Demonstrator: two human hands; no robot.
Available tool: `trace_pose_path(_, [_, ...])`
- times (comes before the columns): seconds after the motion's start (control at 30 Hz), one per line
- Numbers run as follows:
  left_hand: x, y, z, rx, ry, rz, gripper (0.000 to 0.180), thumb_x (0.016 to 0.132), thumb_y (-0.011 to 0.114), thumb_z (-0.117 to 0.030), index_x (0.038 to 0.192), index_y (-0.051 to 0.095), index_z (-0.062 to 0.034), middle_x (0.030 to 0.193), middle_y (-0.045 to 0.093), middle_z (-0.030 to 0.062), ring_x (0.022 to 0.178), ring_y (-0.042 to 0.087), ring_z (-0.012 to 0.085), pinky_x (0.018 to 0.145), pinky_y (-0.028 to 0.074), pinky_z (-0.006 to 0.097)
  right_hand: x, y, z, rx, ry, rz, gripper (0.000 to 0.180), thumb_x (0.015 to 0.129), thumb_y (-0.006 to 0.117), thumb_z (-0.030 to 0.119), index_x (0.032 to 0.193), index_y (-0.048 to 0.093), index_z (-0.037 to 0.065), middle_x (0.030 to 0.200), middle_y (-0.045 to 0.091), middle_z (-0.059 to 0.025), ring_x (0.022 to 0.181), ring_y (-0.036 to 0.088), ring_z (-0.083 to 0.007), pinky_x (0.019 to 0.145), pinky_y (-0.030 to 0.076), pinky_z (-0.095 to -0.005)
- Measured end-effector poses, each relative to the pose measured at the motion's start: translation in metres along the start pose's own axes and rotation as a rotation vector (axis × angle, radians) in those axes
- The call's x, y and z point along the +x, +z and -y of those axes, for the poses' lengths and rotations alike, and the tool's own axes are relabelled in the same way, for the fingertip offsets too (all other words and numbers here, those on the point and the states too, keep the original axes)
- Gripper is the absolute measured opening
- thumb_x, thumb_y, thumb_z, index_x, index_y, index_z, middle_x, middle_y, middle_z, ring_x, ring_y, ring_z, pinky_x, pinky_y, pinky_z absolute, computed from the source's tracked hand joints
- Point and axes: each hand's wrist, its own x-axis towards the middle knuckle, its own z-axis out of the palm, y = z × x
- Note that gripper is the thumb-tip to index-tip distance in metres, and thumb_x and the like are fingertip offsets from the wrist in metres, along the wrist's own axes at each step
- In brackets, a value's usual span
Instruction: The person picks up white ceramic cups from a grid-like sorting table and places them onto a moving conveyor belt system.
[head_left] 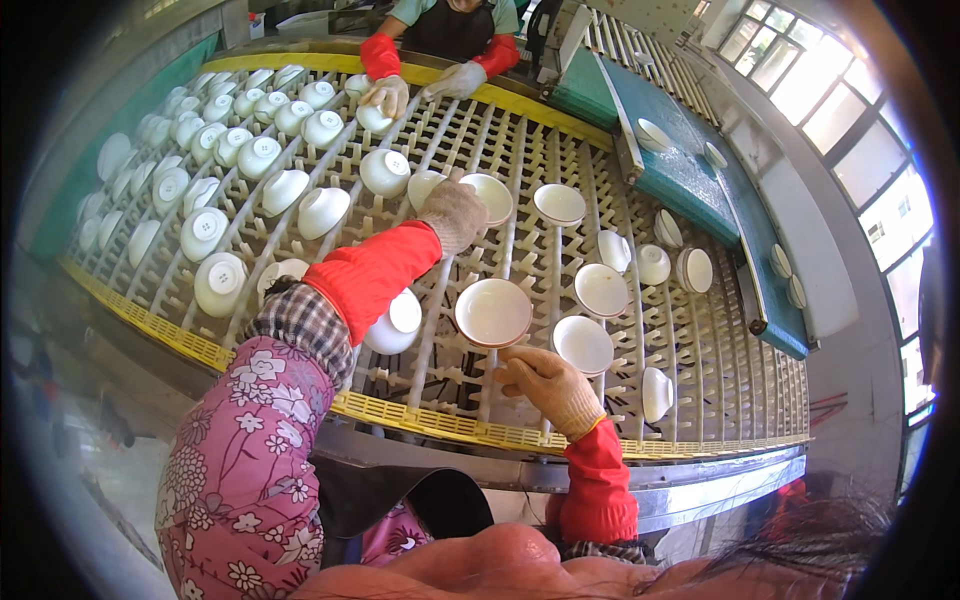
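Note:
My left hand (455, 213), in a knitted work glove with a red cuff, reaches far over the conveyor. Its fingers close on the left rim of a white bowl (490, 198) whose mouth faces up. A second bowl (424, 187) is partly hidden behind that hand. Nearer to me, my right hand (550, 388), also gloved, has its fingers bent together at the near rim of a larger-looking white bowl (493, 312); the fingertips are partly hidden. Just right of it lies another mouth-up bowl (583, 346). An upside-down bowl (395, 324) sits under my left forearm.
The conveyor has pegged rods and a yellow edge (480, 432). Rows of upside-down bowls (258, 156) cover its left part. Across it, a co-worker's gloved hands (388, 97) touch a bowl. A green belt (690, 150) carrying several bowls runs at the right.

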Motion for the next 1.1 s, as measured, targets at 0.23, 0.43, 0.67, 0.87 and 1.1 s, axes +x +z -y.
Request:
trace_pose_path(0.23, [-0.014,-0.009,0.038,-0.811,-0.181,-0.196,0.028,0.086,0.066,-0.030,0.101,0.070,-0.0051,0.091,0.068,0.0148,0.088,0.066,0.0312,0.090,0.050,0.043,-0.001,-0.009,-0.010,0.044,0.009,-0.001,0.036,0.098,0.056,0.023,0.124,0.062,-0.001,0.099,0.073,-0.0101,0.086,0.071,-0.0152,0.079,0.056,-0.0268])
trace_pose_path(0.43, [-0.061,-0.057,0.131,-0.858,-0.534,-0.583,0.043,0.085,0.067,-0.036,0.113,0.061,-0.0046,0.106,0.067,0.0188,0.099,0.066,0.0351,0.090,0.051,0.042,-0.003,-0.011,-0.010,0.098,-0.007,0.015,0.035,0.099,0.056,0.020,0.126,0.061,-0.002,0.102,0.073,-0.0117,0.089,0.072,-0.0172,0.081,0.057,-0.0274])
trace_pose_path(0.67, [-0.094,-0.033,0.144,-0.529,-0.672,-0.467,0.049,0.087,0.066,-0.038,0.121,0.061,-0.0023,0.112,0.067,0.0186,0.105,0.063,0.0351,0.090,0.048,0.044,-0.006,-0.019,-0.013,0.141,-0.017,0.047,0.035,0.101,0.055,0.021,0.128,0.059,-0.002,0.106,0.072,-0.0147,0.091,0.072,-0.0187,0.084,0.057,-0.0287])
trace_pose_path(0.87, [-0.123,-0.055,0.012,-0.329,0.373,-0.577,0.036,0.077,0.075,-0.030,0.102,0.064,-0.0062,0.092,0.063,0.0114,0.087,0.061,0.0284,0.083,0.050,0.040,-0.006,-0.022,-0.013,0.158,-0.029,0.069,0.033,0.102,0.054,0.018,0.127,0.060,-0.002,0.105,0.072,-0.0135,0.091,0.072,-0.0183,0.084,0.057,-0.0275])
trace_pose_path(1.1, [-0.106,-0.027,-0.072,-0.041,0.511,-0.006,0.028,0.080,0.068,-0.034,0.081,0.065,-0.0063,0.086,0.061,0.0089,0.078,0.063,0.0215,0.082,0.055,0.033,-0.012,-0.035,-0.024,0.105,-0.078,0.022,0.031,0.101,0.055,0.014,0.127,0.060,-0.003,0.101,0.073,-0.0122,0.090,0.072,-0.0172,0.083,0.057,-0.0272])
